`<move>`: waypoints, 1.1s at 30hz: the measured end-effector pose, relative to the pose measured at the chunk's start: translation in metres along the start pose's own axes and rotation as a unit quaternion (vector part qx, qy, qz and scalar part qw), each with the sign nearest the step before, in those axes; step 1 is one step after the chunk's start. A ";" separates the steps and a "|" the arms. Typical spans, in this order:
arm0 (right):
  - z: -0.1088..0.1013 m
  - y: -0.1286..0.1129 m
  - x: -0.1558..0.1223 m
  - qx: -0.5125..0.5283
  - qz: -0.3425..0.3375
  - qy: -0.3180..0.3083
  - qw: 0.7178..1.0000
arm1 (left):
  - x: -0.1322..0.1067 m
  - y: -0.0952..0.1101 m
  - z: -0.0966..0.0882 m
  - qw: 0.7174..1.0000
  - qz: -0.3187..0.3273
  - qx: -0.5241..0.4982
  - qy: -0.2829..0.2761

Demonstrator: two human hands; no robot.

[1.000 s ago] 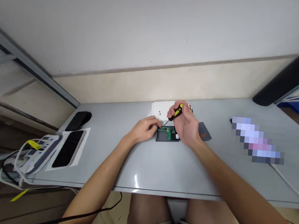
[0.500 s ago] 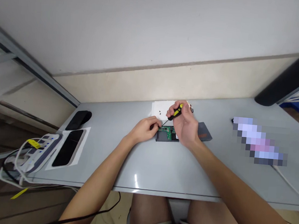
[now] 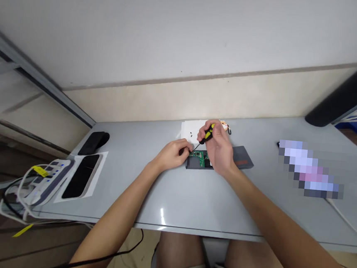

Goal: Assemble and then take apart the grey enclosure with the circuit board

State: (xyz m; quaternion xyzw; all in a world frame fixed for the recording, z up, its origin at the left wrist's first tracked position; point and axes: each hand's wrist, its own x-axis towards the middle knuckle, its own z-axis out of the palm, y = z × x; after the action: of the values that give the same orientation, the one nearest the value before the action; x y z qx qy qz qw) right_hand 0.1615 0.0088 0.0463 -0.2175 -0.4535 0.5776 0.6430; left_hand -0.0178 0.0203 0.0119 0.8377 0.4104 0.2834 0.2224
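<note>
My right hand is wrapped round the black and yellow handle of a screwdriver. Its thin shaft slants down to the left, and the tip is at the upper left corner of a green circuit board. The board lies in an open dark casing, partly covered by my right hand. My left hand rests at the casing's left end, thumb and fingers pinched together by the screwdriver tip; what they grip is too small to make out. Beside my right wrist lies a flat dark grey cover.
Behind the casing, a white paper holds several tiny dark screws. A small orange and white trinket is beside it. Left stand a power strip, a phone and a black case. A blurred-out device lies right.
My right hand has turned and shifted slightly left with the screwdriver, showing more of the grey cover and the trinket. The left hand stays in place.
</note>
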 end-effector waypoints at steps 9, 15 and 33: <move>0.004 0.000 0.036 -0.047 0.083 -0.032 0.995 | -0.001 0.000 -0.001 1.000 0.004 -0.001 0.005; 0.006 0.012 0.033 0.032 0.032 0.017 0.999 | -0.001 -0.002 0.001 1.000 0.003 0.000 0.005; 0.009 -0.002 0.026 0.007 0.067 0.014 0.998 | 0.001 0.002 0.003 1.000 -0.021 0.010 0.007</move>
State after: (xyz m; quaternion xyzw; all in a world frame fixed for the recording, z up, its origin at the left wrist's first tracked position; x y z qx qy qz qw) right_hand 0.1528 0.0312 0.0608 -0.2506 -0.4249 0.6192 0.6109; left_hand -0.0146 0.0194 0.0111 0.8291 0.4325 0.2802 0.2168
